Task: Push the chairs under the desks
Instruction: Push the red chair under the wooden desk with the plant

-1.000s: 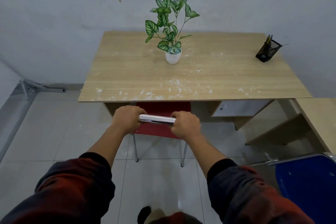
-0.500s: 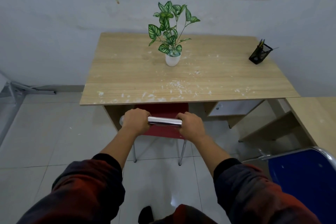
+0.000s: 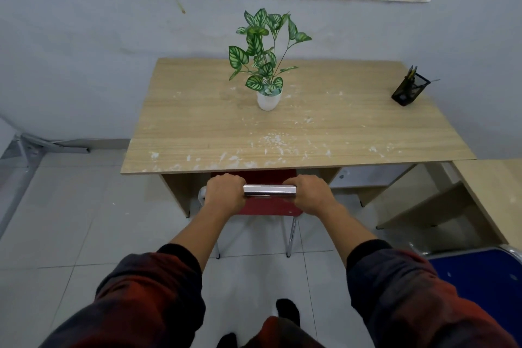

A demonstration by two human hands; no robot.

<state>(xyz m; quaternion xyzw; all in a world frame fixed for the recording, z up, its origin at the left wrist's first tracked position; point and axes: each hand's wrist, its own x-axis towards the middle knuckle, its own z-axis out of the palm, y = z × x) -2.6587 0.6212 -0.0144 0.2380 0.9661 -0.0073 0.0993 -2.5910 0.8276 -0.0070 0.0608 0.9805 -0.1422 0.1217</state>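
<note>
Red chair (image 3: 271, 206), chrome frame: stood on the tiled floor (image 3: 84, 234) at the front edge of the worktop (image 3: 282, 135), seat largely hidden beneath it; only two legs visible. Left hand (image 3: 224, 195) and right hand (image 3: 312, 195): both curled round the chrome top bar (image 3: 269, 190), knuckles up, fingertips out of sight. Worktop carried a potted plant (image 3: 268, 65), a black mesh pen holder (image 3: 409, 90) and white flecks. Blue chair (image 3: 480, 291): cut off at lower right. Second worktop (image 3: 494, 192): partly out of frame.
</note>
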